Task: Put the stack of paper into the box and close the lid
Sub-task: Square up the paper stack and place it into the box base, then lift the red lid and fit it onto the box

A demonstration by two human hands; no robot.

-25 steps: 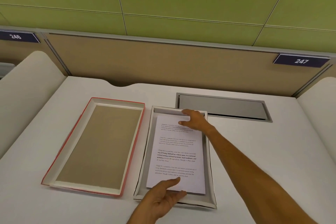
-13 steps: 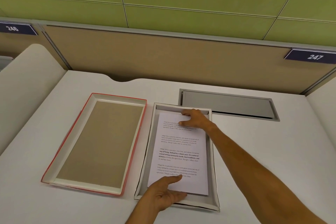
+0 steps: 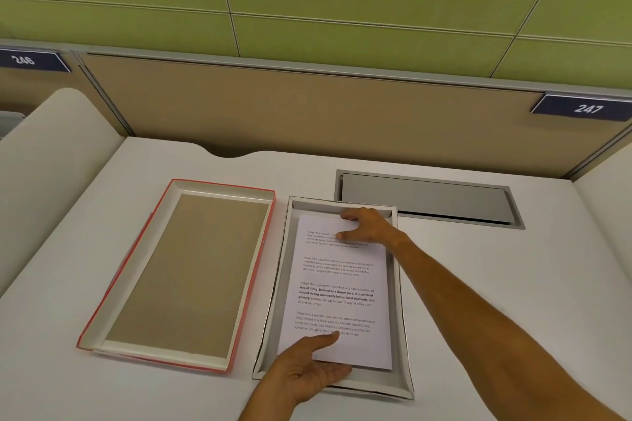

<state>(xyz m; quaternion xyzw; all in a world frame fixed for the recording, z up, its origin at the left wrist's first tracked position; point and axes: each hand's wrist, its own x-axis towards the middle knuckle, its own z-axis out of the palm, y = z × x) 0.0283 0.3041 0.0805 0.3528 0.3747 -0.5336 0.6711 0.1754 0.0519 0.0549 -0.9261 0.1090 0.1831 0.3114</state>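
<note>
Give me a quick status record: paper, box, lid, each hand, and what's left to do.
paper: stack of paper, printed side up, lying inside the box
box: box open, on the desk
lid: lid off, inner side up, on the desk left of the box
left hand: left hand holds the stack's near edge, thumb on top
right hand: right hand holds the far edge, thumb on top
remaining: release paper, fit lid

The desk (image 3: 533,270) is being lit brightly and evenly, with faint shadows. Straight lines are being bowed near the edges.
</note>
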